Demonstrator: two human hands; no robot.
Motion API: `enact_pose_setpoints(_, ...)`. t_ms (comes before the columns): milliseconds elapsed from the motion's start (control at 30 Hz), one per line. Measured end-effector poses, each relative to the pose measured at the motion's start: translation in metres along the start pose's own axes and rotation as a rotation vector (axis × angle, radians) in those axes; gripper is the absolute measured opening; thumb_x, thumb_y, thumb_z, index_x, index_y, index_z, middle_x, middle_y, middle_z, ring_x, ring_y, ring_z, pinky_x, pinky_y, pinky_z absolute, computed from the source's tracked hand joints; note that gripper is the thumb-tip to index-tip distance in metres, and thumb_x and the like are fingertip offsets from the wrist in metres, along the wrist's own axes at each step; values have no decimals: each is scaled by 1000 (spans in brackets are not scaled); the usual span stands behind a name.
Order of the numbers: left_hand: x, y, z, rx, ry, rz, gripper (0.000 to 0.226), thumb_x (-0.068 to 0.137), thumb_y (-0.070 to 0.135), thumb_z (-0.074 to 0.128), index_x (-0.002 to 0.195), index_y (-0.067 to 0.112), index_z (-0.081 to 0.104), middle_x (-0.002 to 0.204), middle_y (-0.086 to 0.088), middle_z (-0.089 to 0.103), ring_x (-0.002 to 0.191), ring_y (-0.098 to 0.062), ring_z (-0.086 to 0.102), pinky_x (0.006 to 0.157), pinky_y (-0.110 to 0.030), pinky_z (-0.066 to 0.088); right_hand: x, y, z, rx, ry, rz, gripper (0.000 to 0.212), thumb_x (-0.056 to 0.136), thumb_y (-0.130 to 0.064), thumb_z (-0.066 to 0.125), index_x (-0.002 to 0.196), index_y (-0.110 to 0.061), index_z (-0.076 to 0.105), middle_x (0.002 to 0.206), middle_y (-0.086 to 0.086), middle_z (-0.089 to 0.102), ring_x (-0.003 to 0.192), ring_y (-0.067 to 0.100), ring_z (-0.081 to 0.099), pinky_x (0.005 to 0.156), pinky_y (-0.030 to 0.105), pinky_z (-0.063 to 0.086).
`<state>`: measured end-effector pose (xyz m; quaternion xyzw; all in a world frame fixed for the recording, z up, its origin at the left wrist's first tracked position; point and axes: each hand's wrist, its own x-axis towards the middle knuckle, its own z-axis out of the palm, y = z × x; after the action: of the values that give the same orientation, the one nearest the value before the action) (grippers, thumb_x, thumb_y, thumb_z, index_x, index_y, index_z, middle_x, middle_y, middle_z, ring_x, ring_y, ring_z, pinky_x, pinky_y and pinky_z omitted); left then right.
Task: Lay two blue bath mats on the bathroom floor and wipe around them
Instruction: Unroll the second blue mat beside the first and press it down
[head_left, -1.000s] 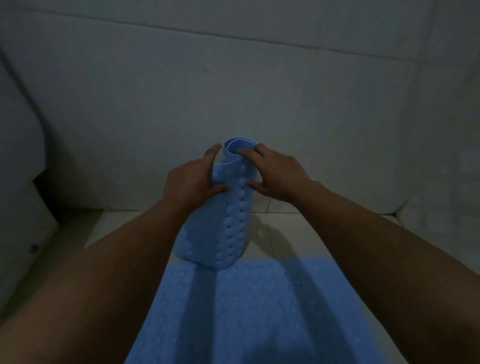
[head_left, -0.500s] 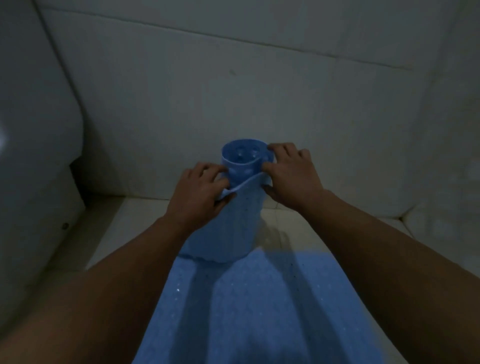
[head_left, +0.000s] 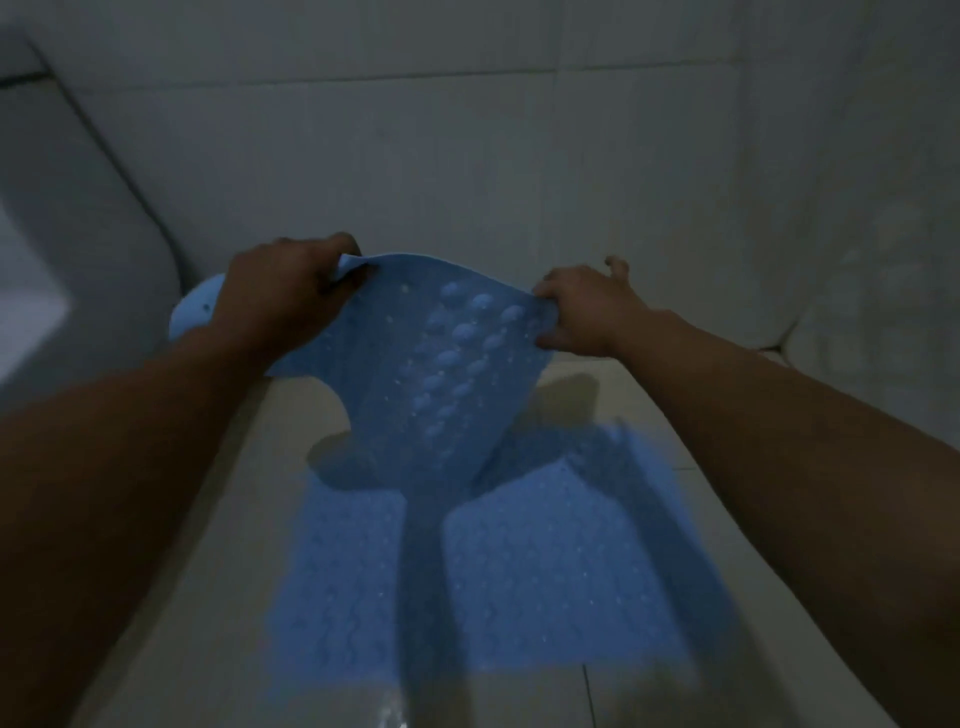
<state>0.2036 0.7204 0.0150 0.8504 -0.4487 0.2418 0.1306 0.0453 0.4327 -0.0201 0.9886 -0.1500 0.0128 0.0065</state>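
I see one blue bath mat already lying flat on the tiled bathroom floor, stretching from the bottom of my view toward the back wall. That half of the laying job looks done.

The second mat is in the air above the far end of the first one. My left hand pinches its upper left edge, and my right hand grips the upper right edge with thumb and fingers curled onto the material. Between them the sheet is spread at the top but hangs down narrowing, with its lower end close to or touching the laid mat; I cannot tell which. Part of it curls out behind my left wrist. Raised bumps and small holes show on the side facing me.

By my reckoning, roughly a third of the task is complete. This second mat is not yet flat or placed, and I see no cloth or wiping tool anywhere, so the wiping around both mats appears entirely ahead. The light is dim, so finer detail escapes me.
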Motion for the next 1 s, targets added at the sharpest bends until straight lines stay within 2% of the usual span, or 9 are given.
enact_pose_setpoints(67, -8, 4, -25, 52, -27, 18, 36, 100, 50, 51, 97, 17, 63, 77, -16, 66, 73, -41, 65, 63, -39, 41, -13, -6, 5, 90, -125, 2, 63, 83, -49, 75, 140, -31, 53, 133, -1, 59, 128, 29, 52, 114, 60, 18)
enact_pose_setpoints(167, -31, 2, -49, 122, -84, -33, 25, 101, 38, 61, 99, 13, 64, 78, -20, 66, 75, -42, 65, 65, -39, 39, -34, -10, 27, 158, -198, -1, 40, 88, -43, 72, 123, -25, 66, 110, 3, 65, 107, 28, 61, 105, 49, 37)
enact_pose_setpoints(267, -60, 4, -64, 208, -176, -78, 25, 99, 39, 62, 100, 14, 65, 81, -24, 67, 76, -44, 66, 65, -40, 40, -55, -19, 59, 388, -204, -23, 36, 90, -33, 69, 124, -21, 69, 120, 8, 71, 108, 29, 65, 87, 34, 50)
enact_pose_setpoints(333, -80, 8, -63, 251, -261, -116, 26, 100, 39, 62, 101, 14, 66, 86, -23, 68, 80, -44, 67, 65, -38, 38, -66, -27, 78, 435, -211, -33, 32, 92, -30, 65, 123, -22, 68, 122, 8, 70, 107, 30, 65, 87, 36, 52)
enact_pose_setpoints(500, -111, 18, -31, 154, -307, -186, 23, 100, 30, 63, 102, 7, 68, 90, -25, 70, 84, -45, 68, 70, -43, 48, -90, -37, 116, 433, -177, -11, 30, 101, -36, 50, 124, -23, 64, 120, 8, 69, 103, 30, 64, 80, 35, 46)
enact_pose_setpoints(633, -151, 7, 8, -3, -339, -218, 48, 92, 56, 40, 101, 16, 66, 92, -18, 72, 86, -41, 69, 72, -44, 55, -108, -46, 151, 340, -179, 55, 32, 105, -37, 42, 129, -22, 58, 122, 11, 67, 107, 33, 63, 80, 36, 44)
enact_pose_setpoints(733, -186, -4, 36, -48, -362, -207, 30, 100, 43, 54, 116, 20, 65, 106, -15, 73, 96, -41, 67, 72, -37, 47, -116, -60, 172, 259, -159, 106, 32, 104, -37, 43, 128, -21, 57, 121, 12, 67, 107, 35, 63, 82, 38, 45)
enact_pose_setpoints(800, -208, -20, 51, -46, -358, -200, 29, 102, 38, 56, 124, 21, 62, 111, -16, 73, 99, -42, 67, 72, -37, 44, -120, -78, 176, 215, -108, 129, 28, 103, -38, 46, 120, -20, 59, 116, 14, 68, 104, 36, 63, 80, 39, 46)
enact_pose_setpoints(1000, -245, -52, 61, -261, -300, -207, 36, 96, 43, 53, 114, 15, 68, 110, -22, 73, 99, -45, 67, 77, -40, 49, -144, -111, 139, 196, -2, 125, 26, 102, -36, 55, 112, -12, 55, 102, 20, 67, 96, 38, 63, 71, 37, 39)
